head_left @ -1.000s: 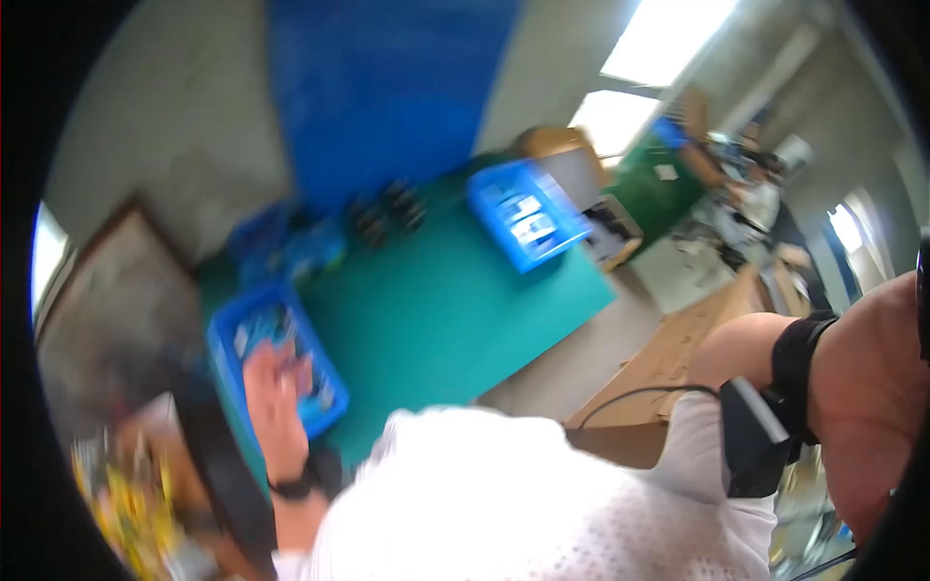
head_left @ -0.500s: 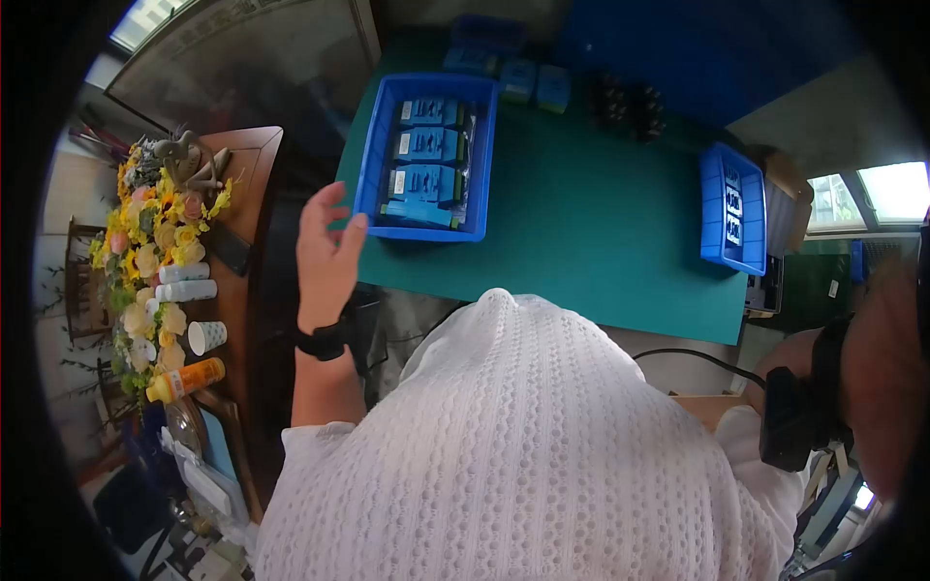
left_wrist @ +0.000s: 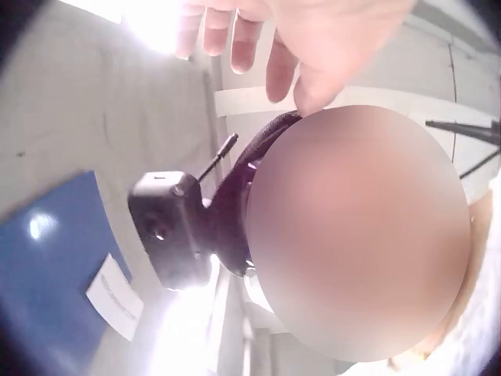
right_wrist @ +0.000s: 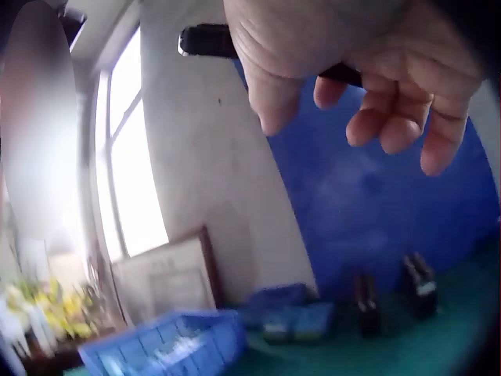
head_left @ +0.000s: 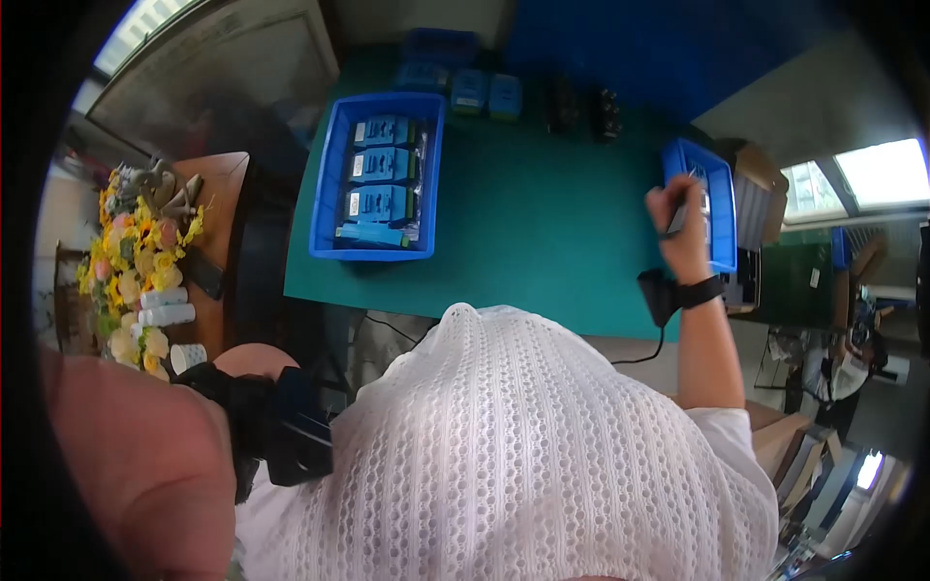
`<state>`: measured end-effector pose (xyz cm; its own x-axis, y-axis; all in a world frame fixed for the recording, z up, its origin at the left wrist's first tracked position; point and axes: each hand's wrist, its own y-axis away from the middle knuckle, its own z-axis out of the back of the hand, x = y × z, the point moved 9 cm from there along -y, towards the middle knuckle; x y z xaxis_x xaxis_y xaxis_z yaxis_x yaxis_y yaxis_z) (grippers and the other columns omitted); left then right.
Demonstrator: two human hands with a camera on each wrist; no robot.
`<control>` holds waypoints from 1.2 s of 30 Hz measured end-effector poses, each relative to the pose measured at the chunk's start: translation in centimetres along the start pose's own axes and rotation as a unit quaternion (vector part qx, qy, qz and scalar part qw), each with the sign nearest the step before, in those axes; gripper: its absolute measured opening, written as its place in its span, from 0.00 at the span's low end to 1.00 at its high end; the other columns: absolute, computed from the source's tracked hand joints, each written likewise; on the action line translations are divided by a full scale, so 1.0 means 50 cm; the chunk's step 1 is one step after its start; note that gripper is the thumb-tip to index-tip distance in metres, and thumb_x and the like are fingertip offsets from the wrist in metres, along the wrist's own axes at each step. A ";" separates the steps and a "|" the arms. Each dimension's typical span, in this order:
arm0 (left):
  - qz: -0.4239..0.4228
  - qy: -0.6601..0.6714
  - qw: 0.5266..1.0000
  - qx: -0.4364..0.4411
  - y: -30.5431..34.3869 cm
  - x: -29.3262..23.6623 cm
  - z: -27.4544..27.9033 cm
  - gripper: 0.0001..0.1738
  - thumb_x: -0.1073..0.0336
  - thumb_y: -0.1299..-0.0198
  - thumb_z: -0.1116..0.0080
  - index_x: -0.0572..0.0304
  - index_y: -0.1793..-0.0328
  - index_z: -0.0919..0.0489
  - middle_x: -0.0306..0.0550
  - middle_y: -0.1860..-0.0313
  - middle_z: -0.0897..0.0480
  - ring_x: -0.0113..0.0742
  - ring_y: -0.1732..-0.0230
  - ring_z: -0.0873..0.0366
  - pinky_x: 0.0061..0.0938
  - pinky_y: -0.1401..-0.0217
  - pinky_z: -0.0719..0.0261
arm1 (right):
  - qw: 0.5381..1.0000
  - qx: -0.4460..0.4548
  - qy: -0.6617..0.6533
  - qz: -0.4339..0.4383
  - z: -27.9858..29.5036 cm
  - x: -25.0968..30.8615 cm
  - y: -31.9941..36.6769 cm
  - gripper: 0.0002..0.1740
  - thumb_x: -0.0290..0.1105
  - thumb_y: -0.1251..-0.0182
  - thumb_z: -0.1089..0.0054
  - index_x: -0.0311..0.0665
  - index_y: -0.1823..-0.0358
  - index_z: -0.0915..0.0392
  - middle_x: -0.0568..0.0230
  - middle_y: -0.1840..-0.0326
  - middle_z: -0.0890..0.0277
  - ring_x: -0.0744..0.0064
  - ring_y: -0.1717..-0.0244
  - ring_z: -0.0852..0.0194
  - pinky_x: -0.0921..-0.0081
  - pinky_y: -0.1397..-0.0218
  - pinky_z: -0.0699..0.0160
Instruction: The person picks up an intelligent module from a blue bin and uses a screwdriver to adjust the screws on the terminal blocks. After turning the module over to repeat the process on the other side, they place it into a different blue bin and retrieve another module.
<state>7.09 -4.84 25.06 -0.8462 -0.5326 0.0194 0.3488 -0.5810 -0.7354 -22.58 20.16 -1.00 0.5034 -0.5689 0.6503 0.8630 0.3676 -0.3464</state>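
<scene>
In the head view, my right hand (head_left: 688, 232) is holding a slim, dark, stick-like object (head_left: 675, 220) at the right end of the green tabletop (head_left: 523, 281), overlapping the left side of a blue plastic bin (head_left: 727, 218). Another blue plastic bin (head_left: 373, 254) is standing to the left, with blue, blocky packages (head_left: 378, 165) sitting in a row inside.

In the left wrist view, my left hand (left_wrist: 321, 35) is hanging relaxed, its fingers gripping nothing; the thumb is lying just beside a black strap (left_wrist: 270, 137), and I cannot tell whether they are touching.

In the right wrist view, the stick-like object is running behind my thumb, one end poking out left, a short length showing near my curled fingers, whose tips are hanging below it.
</scene>
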 end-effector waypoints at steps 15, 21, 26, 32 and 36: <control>-0.040 -0.033 0.997 0.049 -0.079 -0.056 -0.100 0.22 0.50 0.39 0.59 0.52 0.44 0.31 0.50 0.40 0.36 0.41 0.43 0.44 0.44 0.49 0.40 | 0.922 0.340 0.183 -0.012 -0.290 -0.215 0.192 0.24 0.16 0.56 0.44 0.41 0.54 0.35 0.52 0.59 0.31 0.49 0.52 0.32 0.62 0.48 0.31; -0.056 -0.039 0.997 0.031 -0.097 -0.059 -0.097 0.22 0.50 0.40 0.59 0.52 0.45 0.30 0.50 0.41 0.35 0.41 0.44 0.42 0.44 0.50 0.40 | 0.924 0.326 0.196 -0.038 -0.307 -0.254 0.186 0.26 0.16 0.58 0.44 0.40 0.54 0.35 0.50 0.58 0.31 0.47 0.52 0.32 0.61 0.46 0.32; -0.040 -0.072 0.982 -0.172 -0.058 -0.023 -0.022 0.22 0.50 0.41 0.59 0.51 0.46 0.30 0.50 0.42 0.34 0.41 0.45 0.41 0.45 0.51 0.40 | 0.927 0.308 0.209 -0.039 -0.288 -0.271 0.183 0.24 0.19 0.57 0.42 0.41 0.54 0.33 0.52 0.58 0.30 0.50 0.52 0.32 0.62 0.48 0.30; 0.463 -0.143 0.858 -0.173 0.202 0.254 -0.131 0.14 0.71 0.49 0.40 0.58 0.55 0.23 0.44 0.57 0.23 0.31 0.59 0.25 0.22 0.56 0.26 | 0.956 0.271 0.089 -0.069 -0.283 -0.298 0.184 0.23 0.19 0.58 0.41 0.41 0.57 0.32 0.52 0.57 0.28 0.49 0.51 0.31 0.62 0.49 0.29; 0.595 -0.106 0.789 0.109 0.495 0.345 -0.332 0.19 0.68 0.54 0.37 0.64 0.54 0.24 0.54 0.56 0.23 0.50 0.53 0.26 0.36 0.50 0.30 | 0.963 0.234 0.049 -0.121 -0.246 -0.294 0.174 0.19 0.29 0.49 0.36 0.38 0.58 0.33 0.52 0.63 0.26 0.51 0.59 0.27 0.66 0.55 0.28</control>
<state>-5.57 -18.20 -4.05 0.2109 -0.8583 -0.4679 0.9263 0.3284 -0.1848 -21.93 22.67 -21.88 0.3107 -0.7385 0.5985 0.8538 0.4935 0.1658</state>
